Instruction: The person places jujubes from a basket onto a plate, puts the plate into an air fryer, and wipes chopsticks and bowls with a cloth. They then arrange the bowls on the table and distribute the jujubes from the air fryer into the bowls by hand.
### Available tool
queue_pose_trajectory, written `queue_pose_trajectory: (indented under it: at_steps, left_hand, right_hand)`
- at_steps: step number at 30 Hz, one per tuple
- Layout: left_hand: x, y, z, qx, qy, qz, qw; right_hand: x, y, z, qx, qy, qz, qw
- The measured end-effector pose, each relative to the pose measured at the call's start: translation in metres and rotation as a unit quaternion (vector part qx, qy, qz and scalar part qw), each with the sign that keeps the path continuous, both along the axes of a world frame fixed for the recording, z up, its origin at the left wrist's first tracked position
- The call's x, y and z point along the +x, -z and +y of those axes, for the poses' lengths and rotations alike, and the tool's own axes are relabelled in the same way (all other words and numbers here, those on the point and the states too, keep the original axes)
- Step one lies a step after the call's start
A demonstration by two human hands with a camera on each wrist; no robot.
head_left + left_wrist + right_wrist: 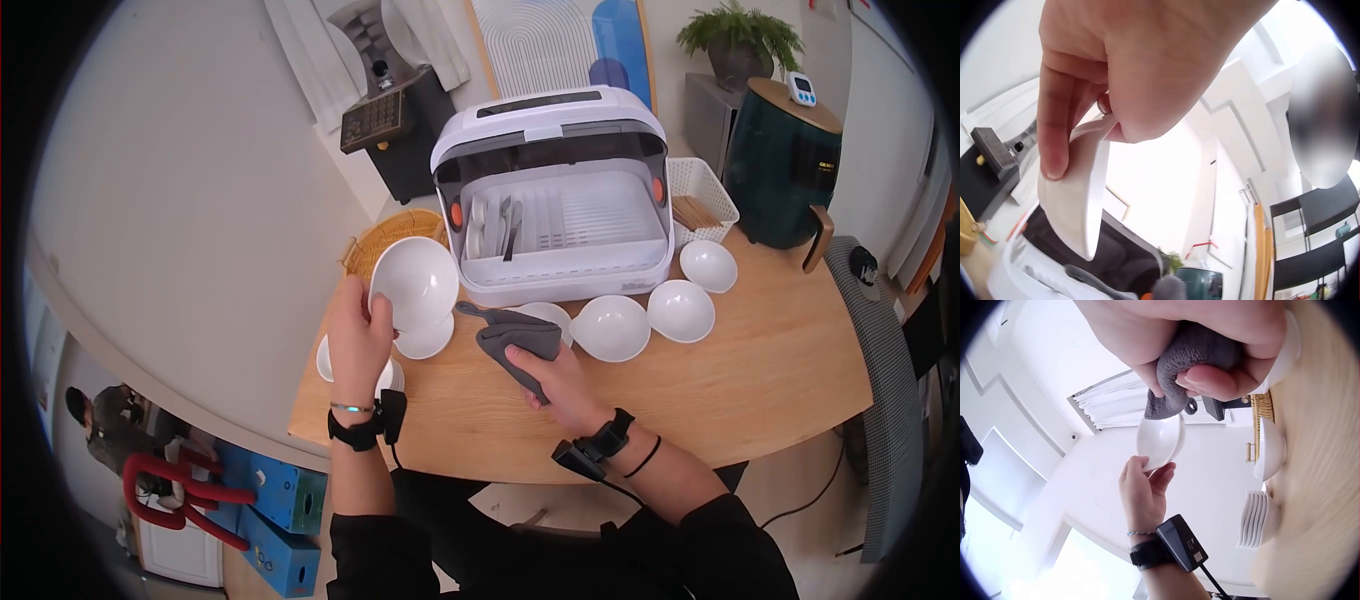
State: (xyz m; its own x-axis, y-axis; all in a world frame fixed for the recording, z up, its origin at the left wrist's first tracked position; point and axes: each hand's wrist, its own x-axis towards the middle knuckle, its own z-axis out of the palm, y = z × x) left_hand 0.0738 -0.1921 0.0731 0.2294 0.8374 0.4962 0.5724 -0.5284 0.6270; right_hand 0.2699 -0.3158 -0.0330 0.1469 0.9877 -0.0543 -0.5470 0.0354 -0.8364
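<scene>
My left hand (362, 340) grips a white bowl (425, 280) by its rim, thumb on the inside, the bowl raised and tilted over the table's left part. In the left wrist view the fingers lie along the outside of the bowl (1069, 200). A folded dark grey cloth (518, 345) is bunched in my right hand (568, 388), to the right of the raised bowl. The right wrist view shows fingers curled round the cloth (1194, 353), the bowl (1159, 440) beyond it. Another white bowl (428, 342) sits beneath the raised one, and a stack of bowls (1259, 519) stands nearby.
A white dish cabinet (570, 284) with its front raised holds cutlery. Several white bowls (612, 328) line its front and right side. Behind are a wicker basket (392, 232), a white basket (705, 180) with wooden sticks, and a green air fryer (775, 170).
</scene>
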Motion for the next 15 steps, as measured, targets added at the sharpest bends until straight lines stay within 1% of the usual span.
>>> queue_pose_trajectory:
  at_steps: [1, 2, 3, 4, 6, 7, 9, 10, 11, 12, 13, 14, 15]
  left_hand:
    - [0.003, 0.001, -0.015, 0.021, 0.022, -0.038, 0.999]
    - [0.006, 0.005, -0.026, 0.044, 0.045, -0.077, 0.995]
    - [0.01, 0.016, -0.031, 0.054, 0.057, -0.081, 0.994]
    - [0.019, 0.021, -0.043, 0.049, 0.07, -0.101, 0.991]
    - [0.028, 0.039, -0.049, 0.065, 0.075, -0.036, 0.994]
    - [0.034, 0.045, -0.057, 0.065, 0.075, -0.036, 0.994]
    - [0.046, 0.056, -0.071, 0.06, 0.165, -0.051, 0.983]
    - [0.052, 0.063, -0.076, 0.059, 0.165, -0.051, 0.983]
    - [0.058, 0.071, -0.079, 0.01, 0.207, -0.122, 0.971]
    - [0.061, 0.075, -0.081, -0.041, 0.247, -0.192, 0.949]
    - [0.062, 0.076, -0.083, -0.062, 0.277, -0.199, 0.938]
    - [0.06, 0.076, -0.084, -0.062, 0.277, -0.199, 0.938]
    - [0.057, 0.072, -0.085, -0.037, 0.257, -0.112, 0.959]
  right_hand:
    - [-0.001, 0.0, -0.001, -0.003, 0.0, 0.001, 1.0]
    - [0.0, -0.002, -0.001, 0.004, 0.005, 0.032, 0.999]
    - [0.0, -0.004, -0.001, 0.011, 0.01, 0.063, 0.998]
    - [0.0, -0.004, -0.002, 0.009, 0.008, 0.063, 0.998]
    - [0.002, -0.004, -0.003, 0.01, -0.03, 0.108, 0.994]
    - [0.0, -0.002, -0.003, 0.01, -0.031, 0.108, 0.994]
    - [-0.002, 0.003, -0.001, 0.011, -0.039, 0.107, 0.993]
    - [-0.002, 0.002, -0.001, 0.011, -0.038, 0.107, 0.993]
    - [-0.001, 0.0, -0.002, 0.009, -0.046, 0.122, 0.991]
    - [0.0, 0.0, -0.003, 0.006, -0.054, 0.137, 0.989]
    - [-0.001, 0.002, -0.003, 0.005, -0.054, 0.137, 0.989]
    - [-0.002, 0.006, -0.003, -0.002, -0.078, 0.153, 0.985]
    - [-0.002, 0.008, -0.002, -0.009, -0.101, 0.169, 0.98]
